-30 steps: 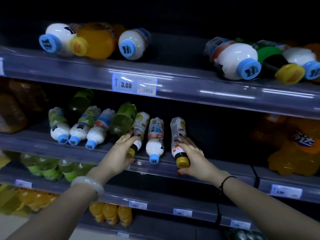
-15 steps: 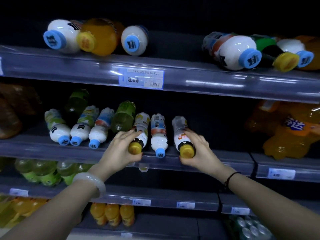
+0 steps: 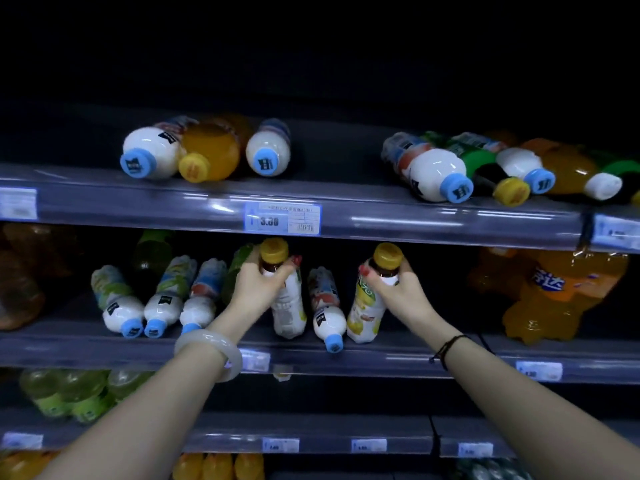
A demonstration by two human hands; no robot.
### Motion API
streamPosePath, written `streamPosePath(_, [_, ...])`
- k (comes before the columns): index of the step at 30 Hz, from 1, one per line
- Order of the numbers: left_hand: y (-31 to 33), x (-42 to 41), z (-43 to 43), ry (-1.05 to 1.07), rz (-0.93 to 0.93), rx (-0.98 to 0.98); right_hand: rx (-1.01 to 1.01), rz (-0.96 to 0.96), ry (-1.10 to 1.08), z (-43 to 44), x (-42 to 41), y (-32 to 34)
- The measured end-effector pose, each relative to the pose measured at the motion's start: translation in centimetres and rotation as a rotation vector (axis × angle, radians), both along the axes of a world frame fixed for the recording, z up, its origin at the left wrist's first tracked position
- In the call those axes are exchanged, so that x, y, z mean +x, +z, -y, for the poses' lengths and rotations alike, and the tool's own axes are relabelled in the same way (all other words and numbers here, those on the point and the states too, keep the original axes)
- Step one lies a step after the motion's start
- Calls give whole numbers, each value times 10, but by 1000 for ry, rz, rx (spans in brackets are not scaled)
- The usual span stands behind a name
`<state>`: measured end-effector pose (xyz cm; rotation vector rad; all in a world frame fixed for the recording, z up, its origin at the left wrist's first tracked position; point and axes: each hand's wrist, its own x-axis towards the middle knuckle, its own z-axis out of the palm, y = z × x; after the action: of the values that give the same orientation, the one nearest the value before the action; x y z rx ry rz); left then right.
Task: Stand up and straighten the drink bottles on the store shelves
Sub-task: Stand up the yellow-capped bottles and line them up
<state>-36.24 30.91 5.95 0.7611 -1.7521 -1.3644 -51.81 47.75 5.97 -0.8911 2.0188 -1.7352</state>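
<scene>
On the middle shelf [image 3: 415, 358] the left hand [image 3: 259, 289] wraps the left yellow-capped bottle [image 3: 289, 315] at its neck, the right hand [image 3: 398, 292] the right yellow-capped bottle [image 3: 367, 306]; both likely full, stiff and slick, so necks suit gripping.

A blue tag [image 3: 282, 219] with a barcode sits midway along the front rail of the top shelf [image 3: 138, 199]. A blurred left tag [image 3: 17, 203] and a right tag [image 3: 616, 233] sit at its ends. Two middle tags [image 3: 538, 371] mark the middle shelf [image 3: 398, 362], and four small tags [image 3: 368, 445] mark the lower shelf [image 3: 207, 436]. Nearer, a pale glassy bangle [image 3: 211, 353] is worn left of centre and a thin black cord [image 3: 448, 348] right of centre.
</scene>
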Motion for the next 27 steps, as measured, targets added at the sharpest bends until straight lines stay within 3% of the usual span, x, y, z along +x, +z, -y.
streamPosePath(4, [-11,-2,2,-173,92,-60,116,-34,72,-2,-1,-1])
streamPosePath(7, [-19,-2,4,-180,135,-119,155,-70,69,-6,2,-13])
streamPosePath(14, [-23,12,6,-151,95,-23,76,9,6,-5,16,-23])
streamPosePath(22, [-23,48,-18,-155,75,-63,90,-175,-73,-32,44,-13])
streamPosePath(27, [-5,70,-30,-175,14,-93,7,-164,-81,-51,71,7])
